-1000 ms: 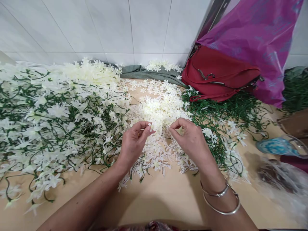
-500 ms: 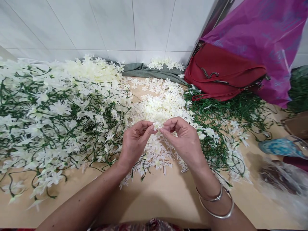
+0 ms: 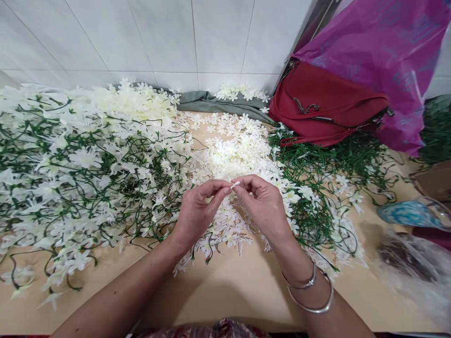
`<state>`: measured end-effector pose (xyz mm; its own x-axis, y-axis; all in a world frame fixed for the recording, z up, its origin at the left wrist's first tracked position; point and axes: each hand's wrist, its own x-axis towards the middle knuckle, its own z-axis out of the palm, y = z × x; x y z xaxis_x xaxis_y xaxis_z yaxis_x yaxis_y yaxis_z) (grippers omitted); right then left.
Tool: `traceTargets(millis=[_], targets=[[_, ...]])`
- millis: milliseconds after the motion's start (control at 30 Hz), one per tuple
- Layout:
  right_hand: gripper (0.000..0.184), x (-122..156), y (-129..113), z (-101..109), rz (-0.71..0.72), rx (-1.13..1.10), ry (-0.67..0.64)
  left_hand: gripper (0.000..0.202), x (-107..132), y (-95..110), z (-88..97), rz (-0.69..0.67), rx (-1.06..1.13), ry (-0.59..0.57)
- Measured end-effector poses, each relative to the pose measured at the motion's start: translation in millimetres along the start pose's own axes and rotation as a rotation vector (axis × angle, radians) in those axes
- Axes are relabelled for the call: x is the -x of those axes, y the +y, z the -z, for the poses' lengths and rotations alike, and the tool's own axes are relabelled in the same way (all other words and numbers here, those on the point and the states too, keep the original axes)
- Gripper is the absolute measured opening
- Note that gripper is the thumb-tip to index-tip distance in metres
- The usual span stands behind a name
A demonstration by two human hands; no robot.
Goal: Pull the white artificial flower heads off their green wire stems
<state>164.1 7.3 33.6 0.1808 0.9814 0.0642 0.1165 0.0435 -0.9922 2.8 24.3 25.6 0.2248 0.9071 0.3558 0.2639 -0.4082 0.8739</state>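
Between my two hands, above the table, is a small white artificial flower (image 3: 235,185), mostly covered by fingertips. My left hand (image 3: 202,205) pinches it from the left with thumb and forefinger. From the right, the thumb and forefinger of my right hand (image 3: 262,199) close on the same piece. Loose white flower heads (image 3: 232,157) lie in a heap just beyond the hands. Below them are white thread-like stamens (image 3: 230,232). To the left spreads a large pile of white flowers on green stems (image 3: 88,188).
Green stems (image 3: 317,173) lie tangled on the right, under a red bag (image 3: 327,103). A purple plastic bag (image 3: 391,56) stands behind it. A blue-patterned object (image 3: 408,213) and a clear plastic bag (image 3: 416,267) sit at the right. Grey-green cloth (image 3: 211,101) runs along the tiled wall (image 3: 162,37).
My fingers have come closer together around the flower, which now appears edge-on and less visible. My right hand has shifted slightly left.
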Motion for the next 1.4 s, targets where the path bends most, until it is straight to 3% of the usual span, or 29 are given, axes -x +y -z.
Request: traceTargets(millis=[200,300,467,567,733,933,1067,1267,1400], targets=[[0.009,-6.5,5.5,7.9,0.159,-0.026,0.1,0.014,-3.1,13.3,7.8,-0.122,-0.084,0.03],[0.012,-10.3,8.0,13.0,0.147,-0.145,0.099,0.014,-4.6,20.6,13.5,-0.239,-0.226,-0.005],[0.018,-11.0,1.4,22.1,0.13,-0.182,0.135,0.018,-5.8,24.2,25.3,-0.295,-0.501,-0.372],[0.018,-5.3,-8.4,26.3,0.114,-0.072,0.067,0.015,-4.4,20.9,29.9,-0.286,-0.602,-0.549],[0.017,6.8,-12.0,34.0,0.063,0.076,-0.03,0.017,-0.6,8.6,25.5,-0.338,-0.687,-0.676],[0.014,6.5,-5.4,45.0,0.014,-0.077,0.045,0.022,-1.3,-1.1,24.8,-0.304,-0.71,-0.641],[0.017,1.5,-7.8,37.7,0.013,-0.174,0.033,0.026,-5.0,4.2,29.8,-0.327,-0.735,-0.592],[0.02,-4.4,-3.8,20.6,-0.013,-0.33,0.036,0.017,-10.4,16.0,29.9,-0.335,-0.623,-0.213],[0.019,-1.9,2.2,23.6,0.008,-0.396,0.083,0.015,-11.0,18.4,28.5,-0.327,-0.655,-0.163]])
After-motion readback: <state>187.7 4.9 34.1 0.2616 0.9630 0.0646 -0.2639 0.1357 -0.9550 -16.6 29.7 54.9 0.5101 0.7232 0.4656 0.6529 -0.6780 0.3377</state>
